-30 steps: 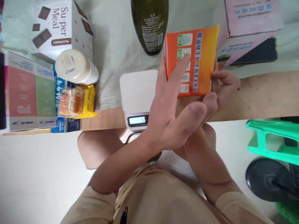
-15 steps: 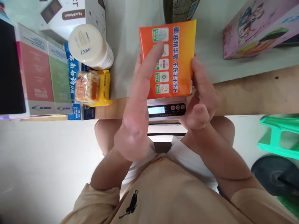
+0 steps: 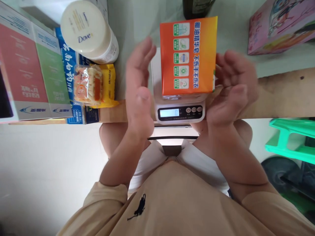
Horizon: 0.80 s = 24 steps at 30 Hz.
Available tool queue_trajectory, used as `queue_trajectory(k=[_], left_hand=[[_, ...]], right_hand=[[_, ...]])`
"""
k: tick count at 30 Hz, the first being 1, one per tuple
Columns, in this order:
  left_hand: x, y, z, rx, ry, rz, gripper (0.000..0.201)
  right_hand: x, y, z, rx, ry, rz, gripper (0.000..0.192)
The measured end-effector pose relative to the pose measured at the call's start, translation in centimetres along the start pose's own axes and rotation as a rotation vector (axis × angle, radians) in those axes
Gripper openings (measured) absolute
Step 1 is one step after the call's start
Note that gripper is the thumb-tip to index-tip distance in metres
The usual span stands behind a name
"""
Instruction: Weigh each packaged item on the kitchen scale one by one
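the table carries everything; its wooden front edge runs across the view, with a pale cloth behind it. on the left stands a large red and green box, then a blue box, a white dove bottle lying with its base toward the camera, and a yellow snack pack. a pink box sits at the far right, and a dark bottle stands behind the centre.

the white kitchen scale sits at the table edge, display facing the person. the orange soap pack rests flat on the platform, covering most of it and overhanging toward the right.

the left hand hangs just left of the pack, fingers spread and straight, holding nothing. the right hand is just right of the pack, fingers loosely curled and apart, gripping nothing; whether a fingertip brushes the pack's edge cannot be told.

for a sound reading, in my judgement:
- keep both hands fully clear of the pack and the platform.
- check that the pack's overhang touches neither the table nor neighbouring items.
- wait until the display settles; its digits are too faint to read here.
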<state>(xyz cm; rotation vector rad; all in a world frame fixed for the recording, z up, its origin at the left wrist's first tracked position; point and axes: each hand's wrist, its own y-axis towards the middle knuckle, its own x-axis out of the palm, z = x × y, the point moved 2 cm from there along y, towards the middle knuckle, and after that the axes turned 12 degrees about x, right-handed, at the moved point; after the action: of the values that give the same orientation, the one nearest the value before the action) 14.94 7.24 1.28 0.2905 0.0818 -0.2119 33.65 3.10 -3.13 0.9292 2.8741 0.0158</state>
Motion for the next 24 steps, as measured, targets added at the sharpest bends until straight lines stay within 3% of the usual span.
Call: queue_trajectory(k=[2, 4, 7, 12, 18, 24], left_hand=[[-1.4, -0.2, -2.2, 0.15, 0.174, 0.171, 0.078], [-2.4, -0.5, -4.0, 0.219, 0.207, 0.222, 0.064], [-3.2, -0.8, -5.2, 0.285, 0.152, 0.139, 0.062], [-3.4, -0.9, -4.8, 0.304, 0.149, 0.041, 0.059], [-3.0, -0.9, -4.3, 0.313, 0.277, -0.003, 0.058], [-3.0, -0.7, -4.7, 0.349, 0.196, 0.01, 0.057]], right_hand=[[-0.1, 1.0, -0.2, -0.036, 0.186, 0.067, 0.045], [0.0, 1.8, -0.1, 0.015, 0.307, 0.142, 0.034], [0.3, 2.2, 0.1, 0.053, 0.331, 0.187, 0.034], [0.4, 1.4, 0.2, 0.035, 0.283, 0.158, 0.034], [0.3, 1.8, 0.5, 0.053, 0.377, 0.184, 0.038], [0.4, 1.9, -0.1, 0.028, 0.377, 0.183, 0.04]])
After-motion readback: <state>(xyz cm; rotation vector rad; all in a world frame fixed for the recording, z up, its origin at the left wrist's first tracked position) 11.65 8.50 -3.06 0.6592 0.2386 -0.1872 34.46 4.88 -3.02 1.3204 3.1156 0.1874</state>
